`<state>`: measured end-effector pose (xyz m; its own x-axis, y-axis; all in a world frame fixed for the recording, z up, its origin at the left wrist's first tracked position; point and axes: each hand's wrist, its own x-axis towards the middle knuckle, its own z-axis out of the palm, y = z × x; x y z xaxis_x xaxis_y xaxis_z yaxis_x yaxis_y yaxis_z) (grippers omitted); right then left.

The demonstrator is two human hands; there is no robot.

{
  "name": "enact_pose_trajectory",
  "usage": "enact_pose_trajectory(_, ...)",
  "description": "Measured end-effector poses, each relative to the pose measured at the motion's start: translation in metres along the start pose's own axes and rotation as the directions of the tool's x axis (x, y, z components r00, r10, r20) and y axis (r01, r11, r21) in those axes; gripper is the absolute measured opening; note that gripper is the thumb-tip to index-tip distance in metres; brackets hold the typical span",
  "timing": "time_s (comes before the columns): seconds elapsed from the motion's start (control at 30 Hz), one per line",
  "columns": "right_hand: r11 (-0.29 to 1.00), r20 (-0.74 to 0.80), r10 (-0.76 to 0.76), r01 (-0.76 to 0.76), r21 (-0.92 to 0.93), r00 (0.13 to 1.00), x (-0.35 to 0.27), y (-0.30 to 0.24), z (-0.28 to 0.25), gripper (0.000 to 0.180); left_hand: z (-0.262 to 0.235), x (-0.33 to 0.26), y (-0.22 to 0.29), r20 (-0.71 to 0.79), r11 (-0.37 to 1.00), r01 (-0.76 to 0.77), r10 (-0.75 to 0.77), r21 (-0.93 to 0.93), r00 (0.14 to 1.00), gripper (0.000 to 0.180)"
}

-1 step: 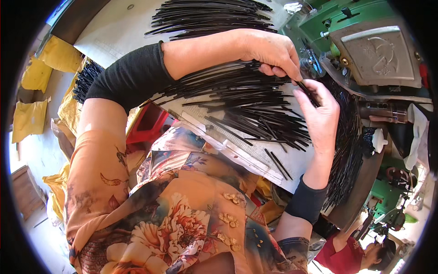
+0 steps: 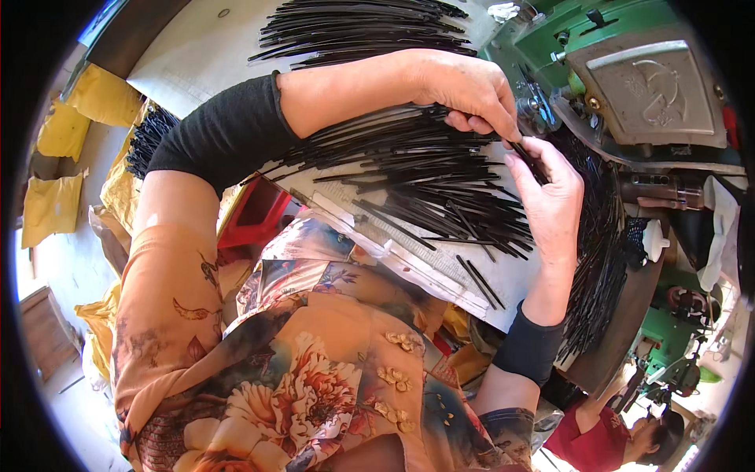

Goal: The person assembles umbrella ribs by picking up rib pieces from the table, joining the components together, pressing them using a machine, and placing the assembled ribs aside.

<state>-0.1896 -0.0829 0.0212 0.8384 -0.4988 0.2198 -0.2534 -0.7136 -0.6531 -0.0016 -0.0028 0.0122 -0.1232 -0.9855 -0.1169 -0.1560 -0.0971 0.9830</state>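
Many thin black rods (image 2: 425, 177) lie spread over a pale worktable (image 2: 197, 59). My left hand (image 2: 472, 90) reaches across from the left and pinches the ends of a few rods beside a green machine (image 2: 621, 23). My right hand (image 2: 550, 197) comes up from below, palm toward me. Its fingertips meet the left hand's and are closed on the same few rods (image 2: 528, 153). A second pile of rods (image 2: 362, 23) lies at the far end of the table. A thick bundle of rods (image 2: 598, 259) hangs behind my right hand.
The machine carries a grey metal plate (image 2: 653, 86) at the upper right. Yellow sacks (image 2: 55, 204) lie on the floor at the left, and a red crate (image 2: 255, 216) sits under the table. Another person in a red top (image 2: 598, 436) sits at the lower right.
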Motion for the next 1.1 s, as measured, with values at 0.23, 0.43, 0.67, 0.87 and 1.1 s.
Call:
enact_pose_trajectory(0.23,0.988,0.007,0.109,-0.107,-0.112,0.994,-0.003,0.004,-0.023,0.017,-0.014,-0.007,-0.002,-0.150,0.750,0.009,0.121,0.662,0.981,0.041)
enact_pose_trajectory(0.43,0.947,0.021,0.017,-0.009,-0.320,1.000,-0.004,0.004,-0.027,0.019,-0.003,-0.006,0.000,-0.196,0.554,0.065,0.181,0.830,0.964,0.031)
enact_pose_trajectory(0.67,0.964,0.199,0.246,-0.260,0.049,0.949,-0.004,-0.004,-0.022,0.020,-0.012,0.000,-0.007,-0.203,0.681,0.069,0.120,0.729,0.972,0.020)
enact_pose_trajectory(0.87,0.877,0.370,0.264,-0.382,0.292,0.891,-0.003,0.001,-0.011,0.030,-0.019,0.000,-0.006,-0.135,0.827,0.049,0.032,0.560,0.990,0.022)
enact_pose_trajectory(1.1,0.805,0.421,0.243,-0.424,0.416,0.874,-0.004,0.002,-0.004,0.030,-0.012,-0.001,-0.002,-0.139,0.979,0.047,-0.019,0.199,0.990,0.026)
